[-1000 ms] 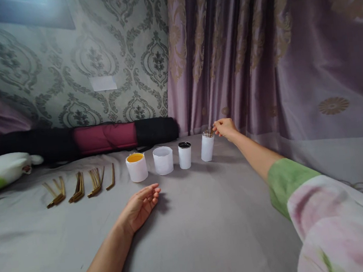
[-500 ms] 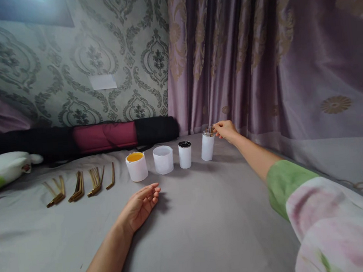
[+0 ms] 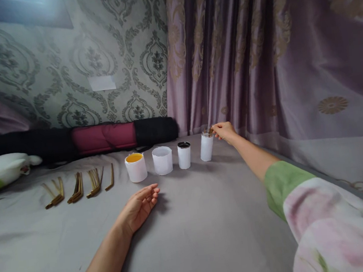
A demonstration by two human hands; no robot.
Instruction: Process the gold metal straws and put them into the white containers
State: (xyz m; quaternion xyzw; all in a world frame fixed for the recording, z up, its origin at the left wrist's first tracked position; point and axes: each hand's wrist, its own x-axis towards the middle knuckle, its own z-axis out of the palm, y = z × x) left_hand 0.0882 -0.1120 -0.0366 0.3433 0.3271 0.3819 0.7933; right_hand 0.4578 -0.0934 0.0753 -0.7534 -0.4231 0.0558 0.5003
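Four white-wrapped containers stand in a row on the grey sheet: a wide one with a yellow inside (image 3: 136, 170), a wide pale one (image 3: 162, 161), a narrow one with a dark inside (image 3: 184, 156) and a tall narrow one (image 3: 206, 147). At the rim of the tall one, my right hand (image 3: 224, 132) pinches a thin brown straw (image 3: 211, 130), of which only a bit shows. My left hand (image 3: 141, 205) lies palm sideways on the sheet before the wide containers, fingers loosely curled and apart, holding nothing.
Brown bent straws lie at the left in bundles (image 3: 55, 194), (image 3: 76, 190), (image 3: 94, 184), with a single straw (image 3: 109, 178) beside them. A black and maroon roll (image 3: 103, 137) lies along the wall. A white and green plush toy (image 3: 2, 172) is far left; purple curtains (image 3: 219, 62) hang behind.
My right hand has shifted slightly left and down at the tall container's rim, and more brown shows at its fingertips. The left hand stays in place.
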